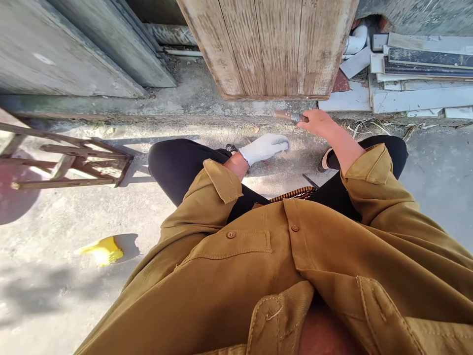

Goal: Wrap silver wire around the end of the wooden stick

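My left hand (pixel 263 149) wears a white knitted glove and hangs over the concrete between my knees. Its fingers are curled closed, and whatever may be inside them is hidden. My bare right hand (pixel 318 122) grips a wire-bound brown tool (pixel 288 116), whose flat end points left. Silvery wire wraps the tool just ahead of my fingers; its exact kind is unclear. Just beyond the tool, the lower edge of a weathered plank panel (pixel 273 54) sits on the concrete ledge. The tool's end is near that edge, and I cannot tell whether they touch.
Wooden boards (pixel 84 54) lean at the upper left. Stacked tiles or strips (pixel 421 101) lie at the right beside a white pipe (pixel 356 39). A wooden stool (pixel 66 185) and a yellow object (pixel 103 250) are on the left. A striped woven seat edge (pixel 291 193) shows beneath me.
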The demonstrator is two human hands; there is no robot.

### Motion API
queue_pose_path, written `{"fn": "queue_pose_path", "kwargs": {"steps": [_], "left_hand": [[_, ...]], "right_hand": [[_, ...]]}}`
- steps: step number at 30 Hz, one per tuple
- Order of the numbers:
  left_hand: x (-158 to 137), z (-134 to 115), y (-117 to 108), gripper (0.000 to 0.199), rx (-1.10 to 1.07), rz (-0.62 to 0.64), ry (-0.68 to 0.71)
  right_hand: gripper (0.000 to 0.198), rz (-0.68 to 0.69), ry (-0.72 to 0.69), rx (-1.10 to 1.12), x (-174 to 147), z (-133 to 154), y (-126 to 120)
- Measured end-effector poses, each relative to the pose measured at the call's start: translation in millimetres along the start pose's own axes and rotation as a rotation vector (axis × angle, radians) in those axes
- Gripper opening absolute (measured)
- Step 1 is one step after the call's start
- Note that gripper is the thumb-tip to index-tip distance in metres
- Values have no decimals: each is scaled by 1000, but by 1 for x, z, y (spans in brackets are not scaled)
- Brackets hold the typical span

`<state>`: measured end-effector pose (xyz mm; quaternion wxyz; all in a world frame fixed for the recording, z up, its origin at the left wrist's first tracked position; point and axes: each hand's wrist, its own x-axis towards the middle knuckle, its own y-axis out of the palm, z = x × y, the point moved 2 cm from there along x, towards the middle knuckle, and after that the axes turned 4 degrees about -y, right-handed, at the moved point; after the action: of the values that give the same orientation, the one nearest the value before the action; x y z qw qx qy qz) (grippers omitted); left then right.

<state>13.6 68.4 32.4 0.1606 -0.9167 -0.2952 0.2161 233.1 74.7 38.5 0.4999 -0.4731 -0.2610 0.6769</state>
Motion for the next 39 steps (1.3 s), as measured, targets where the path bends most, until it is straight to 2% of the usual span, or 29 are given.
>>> {"fn": "queue_pose_path", "kwargs": {"steps": [2, 5, 9, 12, 14, 16, 17, 19, 22, 24, 27, 30, 32, 36, 39], "left_hand": [[0, 3, -3, 16, 40, -1, -5], [1, 9, -10, 23, 116, -10, -31], [2, 14, -18, 24, 174, -74, -46], [2, 15, -20, 24, 124, -95, -53], [2, 15, -19, 22, 80, -110, -57], [4, 16, -16, 20, 36, -139, -79], [5, 16, -13, 20, 5, -148, -97], [6, 17, -8, 21, -79, -117, -121], [5, 12, 0, 23, -223, 10, -98], [2, 6, 2, 23, -260, 60, -83], [-4, -3, 4, 22, -235, 70, -96], [-6, -5, 2, 20, -232, 45, -98], [-5, -2, -1, 20, -256, 8, -91], [0, 9, -8, 20, -224, -53, -109], [2, 14, -11, 18, -164, -79, -124]], "right_hand": [[25, 133, -18, -239, 0, 2, 3], [22, 371, -56, -304, -5, 7, 6], [18, 674, -154, -133, -17, 14, 11], [21, 830, -280, 32, -26, 20, 13], [19, 889, -365, 158, -31, 23, 9], [19, 822, -421, 300, -35, 24, -1], [21, 724, -425, 386, -35, 23, -8], [30, 435, -381, 572, -33, 18, -22], [37, 17, -219, 732, -23, 2, -33], [32, -127, -89, 668, -14, -8, -30], [21, -136, 9, 363, -3, -15, -19], [19, -27, -1, -27, 0, -12, -11], [19, 139, -26, -178, -2, -6, -6], [18, 653, -120, -128, -15, 6, 8], [19, 851, -242, -24, -24, 17, 14]]}}
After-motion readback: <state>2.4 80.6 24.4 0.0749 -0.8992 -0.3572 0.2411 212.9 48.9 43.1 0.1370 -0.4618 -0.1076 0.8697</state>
